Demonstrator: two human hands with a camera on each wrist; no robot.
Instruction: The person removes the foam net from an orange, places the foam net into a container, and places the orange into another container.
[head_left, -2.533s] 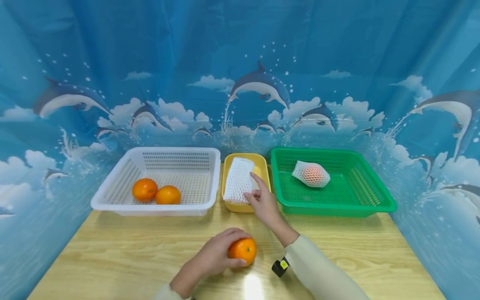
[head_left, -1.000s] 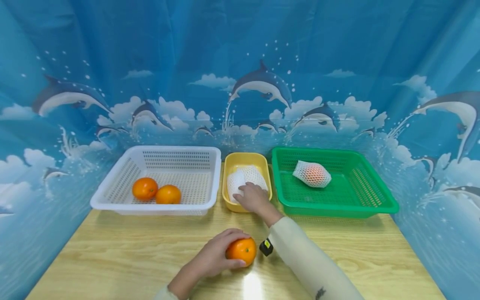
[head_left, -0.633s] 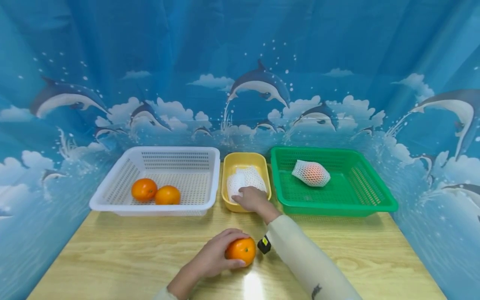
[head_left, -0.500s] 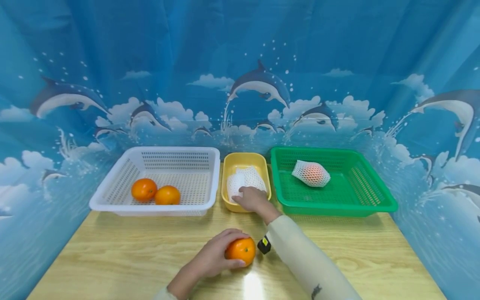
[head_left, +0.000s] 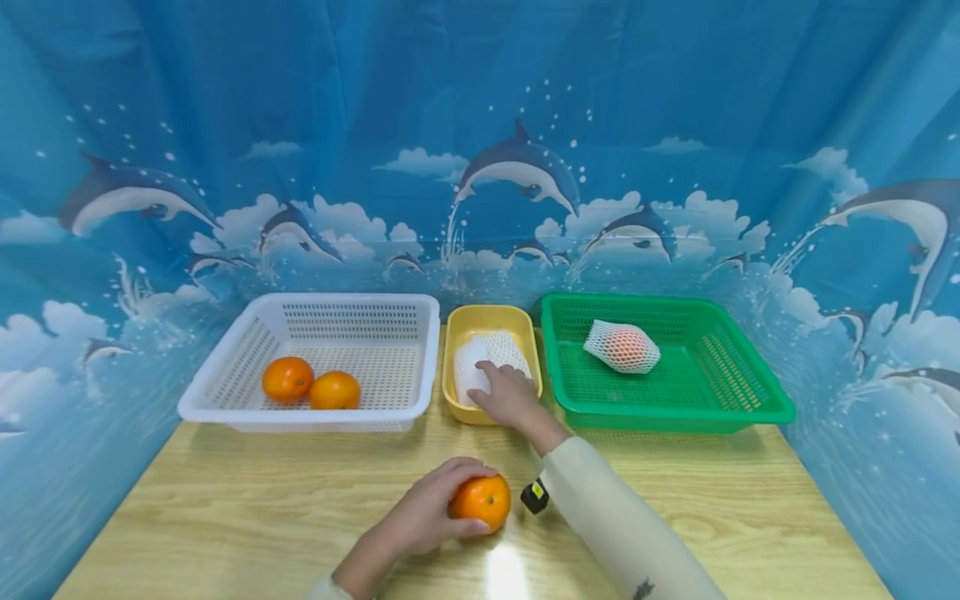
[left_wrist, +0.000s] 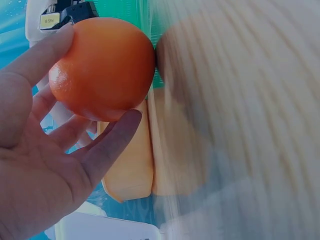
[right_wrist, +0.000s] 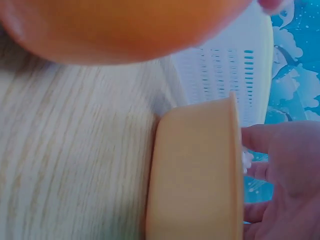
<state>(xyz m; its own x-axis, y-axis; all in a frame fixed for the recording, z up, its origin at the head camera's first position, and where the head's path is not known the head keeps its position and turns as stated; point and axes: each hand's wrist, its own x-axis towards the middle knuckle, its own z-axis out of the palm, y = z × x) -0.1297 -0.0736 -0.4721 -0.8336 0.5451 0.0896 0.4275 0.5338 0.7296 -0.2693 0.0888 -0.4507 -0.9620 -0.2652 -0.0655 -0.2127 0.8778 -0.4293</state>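
Observation:
An orange (head_left: 482,503) sits on the wooden table, held by my left hand (head_left: 429,510) with the thumb and fingers curved round its side. In the left wrist view the same orange (left_wrist: 105,67) fills the grasp. My right hand (head_left: 508,393) reaches into the yellow tray (head_left: 491,312), its thumb and index finger spread apart over white foam fruit nets (head_left: 471,358). From the right wrist view, the tray's wall (right_wrist: 195,170) hides the fingertips of the right hand (right_wrist: 285,175).
A white basket (head_left: 360,302) with two oranges (head_left: 288,380) stands at the left. The green basket (head_left: 675,417) at the right holds one reddish fruit in a foam net (head_left: 624,347). A black wrist camera (head_left: 535,496) sits under the right forearm, near the held orange.
My right hand has lowered into the tray, and the nets there now lie flatter and spread. Lately its thumb and index finger have parted. The left hand stays on the orange.

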